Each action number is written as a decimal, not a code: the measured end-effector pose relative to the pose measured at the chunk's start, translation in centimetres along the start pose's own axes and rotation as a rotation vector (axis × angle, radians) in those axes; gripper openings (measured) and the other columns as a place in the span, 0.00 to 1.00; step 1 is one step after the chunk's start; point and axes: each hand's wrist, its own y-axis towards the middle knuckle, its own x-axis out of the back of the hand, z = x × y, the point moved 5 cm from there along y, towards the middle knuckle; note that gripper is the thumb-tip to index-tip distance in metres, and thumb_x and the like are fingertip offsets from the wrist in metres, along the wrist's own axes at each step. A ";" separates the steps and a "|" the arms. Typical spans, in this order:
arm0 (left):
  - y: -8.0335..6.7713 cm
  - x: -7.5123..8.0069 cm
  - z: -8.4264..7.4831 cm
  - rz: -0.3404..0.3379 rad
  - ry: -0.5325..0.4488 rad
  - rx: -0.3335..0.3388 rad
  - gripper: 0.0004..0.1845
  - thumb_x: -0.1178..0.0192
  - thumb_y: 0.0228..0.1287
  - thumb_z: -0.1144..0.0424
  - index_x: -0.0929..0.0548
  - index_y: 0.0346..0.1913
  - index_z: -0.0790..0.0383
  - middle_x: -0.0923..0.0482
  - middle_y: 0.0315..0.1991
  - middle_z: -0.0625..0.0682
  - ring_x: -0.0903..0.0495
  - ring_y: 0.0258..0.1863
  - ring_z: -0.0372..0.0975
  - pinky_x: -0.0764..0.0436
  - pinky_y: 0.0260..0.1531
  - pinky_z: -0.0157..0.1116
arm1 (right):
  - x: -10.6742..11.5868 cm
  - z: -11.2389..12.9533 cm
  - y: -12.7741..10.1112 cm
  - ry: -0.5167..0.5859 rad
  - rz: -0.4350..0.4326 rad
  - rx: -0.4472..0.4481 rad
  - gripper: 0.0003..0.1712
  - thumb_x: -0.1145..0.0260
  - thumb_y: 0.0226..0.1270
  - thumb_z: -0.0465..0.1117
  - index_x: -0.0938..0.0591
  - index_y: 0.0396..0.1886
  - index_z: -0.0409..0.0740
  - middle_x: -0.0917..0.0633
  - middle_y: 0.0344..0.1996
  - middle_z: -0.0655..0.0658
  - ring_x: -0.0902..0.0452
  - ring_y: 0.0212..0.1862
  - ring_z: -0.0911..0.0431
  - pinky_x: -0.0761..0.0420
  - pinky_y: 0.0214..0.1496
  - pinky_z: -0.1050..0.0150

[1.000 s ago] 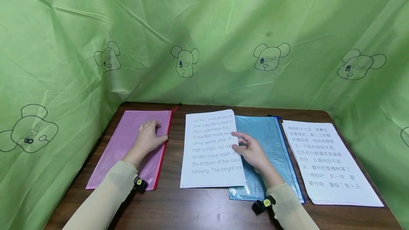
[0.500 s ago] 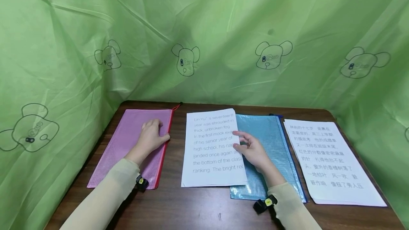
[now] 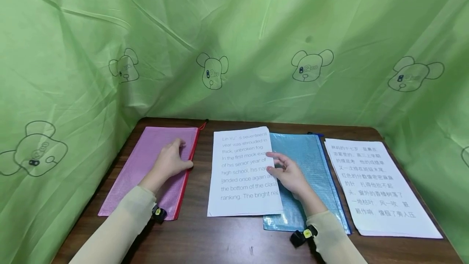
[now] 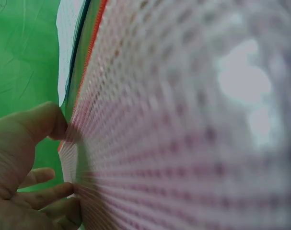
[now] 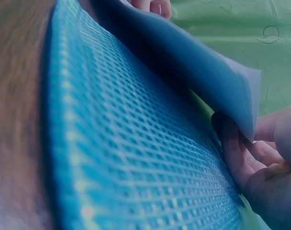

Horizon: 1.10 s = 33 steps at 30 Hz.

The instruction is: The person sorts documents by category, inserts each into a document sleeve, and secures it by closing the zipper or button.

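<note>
My left hand [image 3: 171,160] lies palm down on a pink mesh pouch [image 3: 144,176] with a red zipper, thumb against the zipper edge; in the left wrist view the left hand [image 4: 30,158] touches the pink mesh pouch [image 4: 183,120] at its edge. My right hand [image 3: 287,172] pinches the right edge of a white sheet with English print [image 3: 242,174]. That edge is lifted a little over a blue mesh pouch [image 3: 309,154]. The right wrist view shows the sheet [image 5: 193,62] raised above the blue pouch [image 5: 126,158], with the fingers [image 5: 231,143] under it.
A stack of white sheets with Chinese print [image 3: 373,186] lies at the right of the dark wooden table [image 3: 220,239]. Green cloth with bear drawings [image 3: 234,31] hangs close round the back and both sides.
</note>
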 end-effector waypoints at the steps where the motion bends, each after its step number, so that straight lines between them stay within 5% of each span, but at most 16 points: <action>1: -0.1 0.0 -0.1 0.017 -0.001 -0.007 0.42 0.19 0.45 0.57 0.24 0.64 0.69 0.16 0.59 0.67 0.18 0.60 0.64 0.20 0.62 0.61 | 0.0 0.0 0.0 0.000 0.000 -0.001 0.29 0.29 0.78 0.35 0.20 0.75 0.53 0.10 0.54 0.42 0.10 0.42 0.48 0.12 0.41 0.60; 13: -1.9 0.8 0.5 0.199 -0.111 -0.190 0.48 0.18 0.46 0.62 0.27 0.72 0.70 0.21 0.67 0.66 0.24 0.70 0.62 0.27 0.71 0.62 | 0.1 0.0 -0.1 0.010 -0.003 -0.003 0.29 0.29 0.78 0.35 0.20 0.75 0.52 0.10 0.54 0.41 0.10 0.41 0.48 0.12 0.41 0.60; 21: -3.4 1.0 1.5 0.273 -0.308 -0.245 0.35 0.21 0.53 0.71 0.20 0.65 0.71 0.21 0.68 0.68 0.16 0.54 0.52 0.14 0.55 0.46 | 0.2 -0.1 -0.3 0.001 -0.001 -0.006 0.29 0.28 0.77 0.35 0.20 0.75 0.52 0.10 0.55 0.41 0.09 0.42 0.48 0.12 0.42 0.59; 27: -4.2 1.0 1.5 0.201 -0.289 -0.264 0.20 0.22 0.56 0.72 0.13 0.52 0.64 0.15 0.60 0.62 0.14 0.53 0.50 0.14 0.57 0.46 | 0.3 -0.4 -0.2 0.002 -0.007 -0.005 0.29 0.28 0.77 0.36 0.19 0.75 0.52 0.10 0.55 0.41 0.09 0.42 0.48 0.12 0.42 0.59; 33: -4.9 0.8 0.8 0.087 -0.163 -0.289 0.30 0.26 0.56 0.74 0.14 0.64 0.59 0.13 0.41 0.45 0.15 0.41 0.38 0.15 0.45 0.42 | 0.0 -0.4 0.0 0.016 0.007 0.006 0.28 0.28 0.77 0.36 0.19 0.74 0.52 0.10 0.55 0.41 0.08 0.43 0.48 0.11 0.43 0.58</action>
